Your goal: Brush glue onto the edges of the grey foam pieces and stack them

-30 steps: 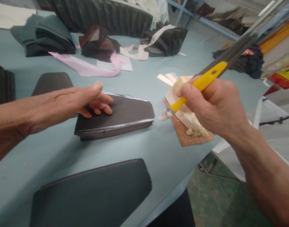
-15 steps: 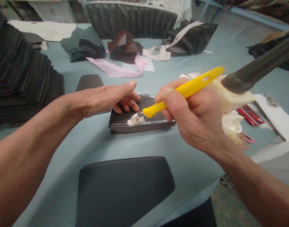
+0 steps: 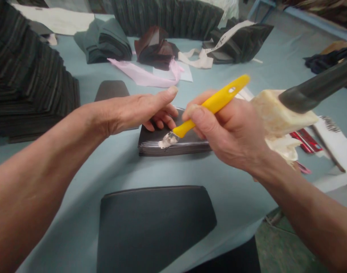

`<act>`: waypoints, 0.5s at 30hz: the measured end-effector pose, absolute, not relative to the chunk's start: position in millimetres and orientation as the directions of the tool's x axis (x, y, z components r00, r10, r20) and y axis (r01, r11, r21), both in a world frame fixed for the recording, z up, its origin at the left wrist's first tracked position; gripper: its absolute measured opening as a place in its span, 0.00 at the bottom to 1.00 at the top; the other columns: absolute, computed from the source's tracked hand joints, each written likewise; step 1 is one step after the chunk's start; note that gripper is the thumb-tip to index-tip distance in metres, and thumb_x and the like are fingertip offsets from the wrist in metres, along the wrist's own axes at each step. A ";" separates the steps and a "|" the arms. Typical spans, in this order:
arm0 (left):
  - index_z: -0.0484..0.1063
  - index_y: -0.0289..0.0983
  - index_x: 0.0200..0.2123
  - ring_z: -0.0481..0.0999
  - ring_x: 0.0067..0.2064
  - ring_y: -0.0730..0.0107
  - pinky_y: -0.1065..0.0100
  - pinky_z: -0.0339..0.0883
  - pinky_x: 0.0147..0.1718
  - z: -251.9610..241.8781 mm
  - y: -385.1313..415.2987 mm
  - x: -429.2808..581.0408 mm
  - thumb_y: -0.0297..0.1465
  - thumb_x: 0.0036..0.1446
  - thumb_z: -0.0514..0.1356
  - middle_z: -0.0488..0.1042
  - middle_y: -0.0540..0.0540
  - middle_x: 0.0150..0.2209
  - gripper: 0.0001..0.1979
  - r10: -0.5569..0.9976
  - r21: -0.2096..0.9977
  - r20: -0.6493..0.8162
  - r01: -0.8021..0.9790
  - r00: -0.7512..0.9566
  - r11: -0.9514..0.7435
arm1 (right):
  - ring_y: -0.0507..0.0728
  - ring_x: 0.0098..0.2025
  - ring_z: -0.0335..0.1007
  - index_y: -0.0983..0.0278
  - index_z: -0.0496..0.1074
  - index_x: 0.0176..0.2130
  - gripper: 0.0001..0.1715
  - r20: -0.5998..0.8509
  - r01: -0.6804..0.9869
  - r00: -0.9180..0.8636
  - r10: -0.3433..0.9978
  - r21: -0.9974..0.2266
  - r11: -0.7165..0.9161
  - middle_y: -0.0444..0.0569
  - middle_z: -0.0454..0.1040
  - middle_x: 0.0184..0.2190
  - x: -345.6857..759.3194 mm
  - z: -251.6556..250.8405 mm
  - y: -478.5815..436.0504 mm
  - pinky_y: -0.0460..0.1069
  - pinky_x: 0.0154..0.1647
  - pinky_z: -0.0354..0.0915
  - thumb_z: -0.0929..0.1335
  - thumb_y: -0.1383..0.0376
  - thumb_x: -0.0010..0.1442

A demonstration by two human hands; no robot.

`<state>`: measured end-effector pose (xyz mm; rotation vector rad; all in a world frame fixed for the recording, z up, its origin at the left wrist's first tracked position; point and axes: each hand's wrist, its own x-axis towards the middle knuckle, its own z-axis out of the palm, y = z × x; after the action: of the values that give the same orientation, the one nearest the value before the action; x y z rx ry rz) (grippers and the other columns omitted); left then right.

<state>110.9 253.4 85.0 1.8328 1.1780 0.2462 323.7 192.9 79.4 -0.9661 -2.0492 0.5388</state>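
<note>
My right hand [image 3: 224, 129] is closed round the yellow handle of a brush [image 3: 213, 104]. Pale, clotted stuff coats the brush's bristles, which touch the near edge of a stack of dark panels [image 3: 150, 142]. Along that edge the layers show as thin, shiny lines. My left hand [image 3: 159, 108] lies over the top of the same stack, fingers apart and resting on it, thumb raised, holding nothing. A single dark panel [image 3: 156, 227] with slanted corners lies flat on the table nearer to me. Part of the stack's right end is hidden behind my right hand.
A tall pile of dark pieces [image 3: 34, 83] stands at left. Folded dark bundles [image 3: 105, 41] and a pink strip [image 3: 145, 74] lie at the back. On the right are a crusted cream-coloured container [image 3: 275, 113] with a thick dark handle [image 3: 315, 91] and a red object [image 3: 307, 140].
The brush has shifted from the stack's top face onto its near edge, its handle tilting slightly. My left hand stays on the stack. The whole view has moved a little.
</note>
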 end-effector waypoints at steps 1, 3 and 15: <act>0.77 0.34 0.61 0.82 0.47 0.58 0.61 0.77 0.48 83.0 255.0 110.3 0.57 0.71 0.36 0.85 0.40 0.48 0.44 0.801 0.770 -0.287 0.624 0.526 -0.134 | 0.49 0.28 0.67 0.60 0.78 0.36 0.23 0.486 0.456 -0.402 0.776 -0.629 0.630 0.41 0.74 0.28 330.1 81.8 192.1 0.47 0.32 0.65 0.66 0.49 0.76; 0.76 0.34 0.63 0.81 0.46 0.61 0.64 0.76 0.45 78.9 258.9 108.5 0.59 0.71 0.35 0.85 0.40 0.49 0.45 0.794 0.761 -0.283 0.629 0.539 -0.156 | 0.50 0.28 0.68 0.59 0.78 0.35 0.24 0.499 0.479 -0.404 0.766 -0.598 0.642 0.42 0.75 0.28 342.4 85.4 190.4 0.48 0.32 0.66 0.66 0.47 0.75; 0.77 0.41 0.62 0.79 0.49 0.59 0.62 0.75 0.48 83.0 256.1 105.3 0.61 0.70 0.44 0.85 0.46 0.53 0.39 0.831 0.660 -0.278 0.724 0.482 -0.200 | 0.51 0.29 0.70 0.59 0.77 0.31 0.17 0.562 0.661 -0.252 0.788 -0.495 0.564 0.43 0.76 0.27 408.1 95.2 177.2 0.49 0.33 0.65 0.70 0.60 0.73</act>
<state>105.3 256.1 83.0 1.9674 1.2859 0.1781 408.1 177.2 95.2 -1.1627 -1.9885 0.1993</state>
